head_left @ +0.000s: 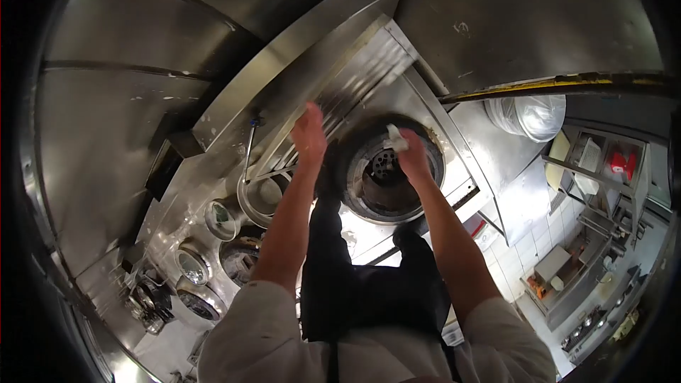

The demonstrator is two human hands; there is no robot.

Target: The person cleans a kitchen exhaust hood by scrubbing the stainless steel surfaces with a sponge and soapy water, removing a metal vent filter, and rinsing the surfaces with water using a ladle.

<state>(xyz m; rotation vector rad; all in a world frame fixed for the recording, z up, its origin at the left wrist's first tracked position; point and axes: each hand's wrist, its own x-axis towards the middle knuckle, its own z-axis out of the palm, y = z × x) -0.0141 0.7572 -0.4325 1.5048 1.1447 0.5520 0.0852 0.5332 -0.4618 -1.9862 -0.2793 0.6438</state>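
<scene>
My right hand (411, 154) is closed around a crumpled white cloth (395, 139), over the round wok burner (355, 188). A perforated metal plate (385, 165) shows in the burner's centre, just below that hand. Up and to the left, my left hand (309, 133) is raised beside the ridged steel back ledge (365, 74) of the range. Its fingers look stretched out, slightly blurred, and nothing shows in them. Below my left hand a round metal pot opening (268, 195) is partly covered by my forearm.
A blue-handled tap (254, 124) rises from the back left. Several round containers, among them a steel bowl (193, 266), stand at left, with ladles (147, 305) beyond. At right are a plastic-covered tub (535, 115) and a shelf (596, 170) holding a red object (623, 164).
</scene>
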